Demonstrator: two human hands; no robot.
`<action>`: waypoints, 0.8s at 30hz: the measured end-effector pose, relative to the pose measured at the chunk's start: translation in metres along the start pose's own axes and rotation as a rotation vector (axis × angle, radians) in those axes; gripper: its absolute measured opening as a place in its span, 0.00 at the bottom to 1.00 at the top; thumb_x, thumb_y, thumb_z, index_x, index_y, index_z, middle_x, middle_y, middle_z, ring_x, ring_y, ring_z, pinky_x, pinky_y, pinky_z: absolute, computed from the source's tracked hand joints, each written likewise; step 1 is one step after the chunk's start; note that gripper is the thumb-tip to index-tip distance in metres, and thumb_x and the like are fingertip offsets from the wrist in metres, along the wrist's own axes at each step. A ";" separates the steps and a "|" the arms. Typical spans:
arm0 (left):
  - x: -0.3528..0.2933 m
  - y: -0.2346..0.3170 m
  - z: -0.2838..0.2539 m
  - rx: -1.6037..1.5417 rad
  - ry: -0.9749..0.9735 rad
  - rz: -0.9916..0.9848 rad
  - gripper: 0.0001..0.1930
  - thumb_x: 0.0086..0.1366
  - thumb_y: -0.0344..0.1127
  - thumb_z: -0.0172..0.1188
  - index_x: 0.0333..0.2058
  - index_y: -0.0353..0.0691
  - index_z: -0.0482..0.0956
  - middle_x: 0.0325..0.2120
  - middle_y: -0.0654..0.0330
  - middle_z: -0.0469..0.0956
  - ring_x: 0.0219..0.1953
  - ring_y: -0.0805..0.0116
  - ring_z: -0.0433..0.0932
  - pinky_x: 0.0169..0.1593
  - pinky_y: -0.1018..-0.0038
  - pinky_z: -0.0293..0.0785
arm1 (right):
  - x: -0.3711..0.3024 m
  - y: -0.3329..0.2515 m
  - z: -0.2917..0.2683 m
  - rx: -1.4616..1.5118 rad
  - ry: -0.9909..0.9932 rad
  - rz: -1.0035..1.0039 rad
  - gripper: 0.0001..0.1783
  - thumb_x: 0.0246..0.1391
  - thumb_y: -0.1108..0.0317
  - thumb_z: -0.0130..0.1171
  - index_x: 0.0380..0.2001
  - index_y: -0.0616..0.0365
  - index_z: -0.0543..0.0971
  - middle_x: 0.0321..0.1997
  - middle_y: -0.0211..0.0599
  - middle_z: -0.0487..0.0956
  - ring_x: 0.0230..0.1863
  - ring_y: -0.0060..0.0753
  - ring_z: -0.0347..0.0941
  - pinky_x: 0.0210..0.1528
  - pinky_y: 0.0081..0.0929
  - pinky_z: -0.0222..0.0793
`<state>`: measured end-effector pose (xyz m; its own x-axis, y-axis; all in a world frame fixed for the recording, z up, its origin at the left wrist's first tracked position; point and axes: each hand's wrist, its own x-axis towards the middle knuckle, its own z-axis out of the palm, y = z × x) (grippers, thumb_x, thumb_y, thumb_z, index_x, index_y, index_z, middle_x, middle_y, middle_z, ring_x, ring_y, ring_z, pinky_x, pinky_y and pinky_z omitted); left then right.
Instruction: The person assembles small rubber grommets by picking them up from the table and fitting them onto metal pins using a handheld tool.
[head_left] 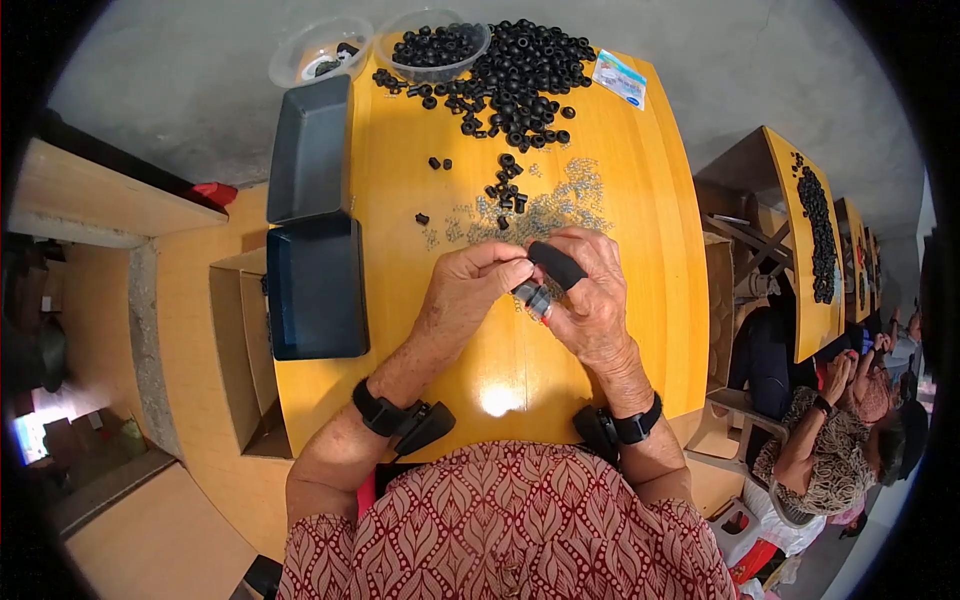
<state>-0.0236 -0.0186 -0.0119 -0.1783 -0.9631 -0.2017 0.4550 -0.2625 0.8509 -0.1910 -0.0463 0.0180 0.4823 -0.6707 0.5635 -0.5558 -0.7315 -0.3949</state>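
Note:
Over the middle of the table, my left hand (468, 290) and my right hand (592, 300) meet at the fingertips. My left thumb and forefinger are pinched together; whatever lies between them is too small or hidden to make out. A black sleeve (557, 265) covers a finger of my right hand, and a dark grey wrap (531, 294) sits around its thumb. My right fingers are curled in close to the left fingertips. Just beyond the hands lie many small silvery metal pieces (570, 205) and a short line of black ring-like parts (507, 190).
A big heap of black parts (530, 70) covers the far table, beside a clear bowl (435, 72) of them. Another bowl (290, 60) and two dark trays (312, 140) stand at the left. A printed packet (619, 79) lies far right. People sit at tables (800, 250) on the right.

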 end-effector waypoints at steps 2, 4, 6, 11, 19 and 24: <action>0.003 0.000 -0.005 0.101 -0.037 0.006 0.13 0.69 0.38 0.55 0.40 0.32 0.79 0.32 0.66 0.79 0.35 0.79 0.74 0.43 0.81 0.70 | 0.000 0.000 -0.002 0.022 0.015 -0.003 0.19 0.34 0.71 0.72 0.35 0.60 0.80 0.39 0.38 0.77 0.46 0.45 0.73 0.48 0.41 0.67; 0.001 0.009 0.002 0.072 -0.016 -0.038 0.14 0.69 0.40 0.55 0.39 0.33 0.80 0.31 0.67 0.78 0.35 0.80 0.72 0.42 0.81 0.69 | 0.002 -0.001 -0.005 0.008 0.028 0.023 0.19 0.33 0.72 0.71 0.35 0.60 0.80 0.38 0.37 0.77 0.45 0.45 0.74 0.48 0.42 0.67; -0.001 0.014 0.004 0.045 0.006 -0.079 0.15 0.69 0.42 0.54 0.38 0.34 0.80 0.30 0.68 0.77 0.34 0.81 0.71 0.42 0.81 0.68 | 0.002 -0.002 -0.007 0.007 0.029 0.034 0.19 0.33 0.72 0.71 0.34 0.60 0.80 0.38 0.38 0.77 0.45 0.45 0.74 0.48 0.42 0.67; 0.001 0.011 -0.004 0.183 -0.122 -0.046 0.15 0.69 0.41 0.54 0.36 0.34 0.81 0.30 0.68 0.78 0.35 0.80 0.72 0.43 0.80 0.69 | -0.002 0.001 -0.005 0.011 0.028 0.004 0.19 0.32 0.72 0.70 0.34 0.61 0.80 0.37 0.38 0.77 0.45 0.46 0.74 0.48 0.44 0.67; -0.002 0.014 0.002 0.067 -0.095 -0.045 0.09 0.67 0.34 0.57 0.37 0.34 0.80 0.33 0.63 0.81 0.38 0.77 0.76 0.46 0.78 0.71 | -0.004 0.000 0.000 0.072 0.032 0.043 0.20 0.32 0.72 0.71 0.34 0.60 0.79 0.39 0.38 0.77 0.46 0.46 0.74 0.48 0.44 0.67; 0.000 0.011 -0.002 0.050 -0.079 -0.037 0.08 0.64 0.31 0.59 0.39 0.33 0.80 0.33 0.61 0.81 0.38 0.75 0.77 0.47 0.78 0.72 | -0.004 0.000 -0.002 0.017 0.008 0.004 0.23 0.32 0.71 0.71 0.38 0.60 0.80 0.40 0.38 0.77 0.47 0.46 0.73 0.49 0.44 0.66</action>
<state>-0.0171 -0.0219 -0.0041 -0.2633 -0.9445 -0.1965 0.4034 -0.2927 0.8669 -0.1943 -0.0435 0.0169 0.4743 -0.6730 0.5676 -0.5462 -0.7306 -0.4099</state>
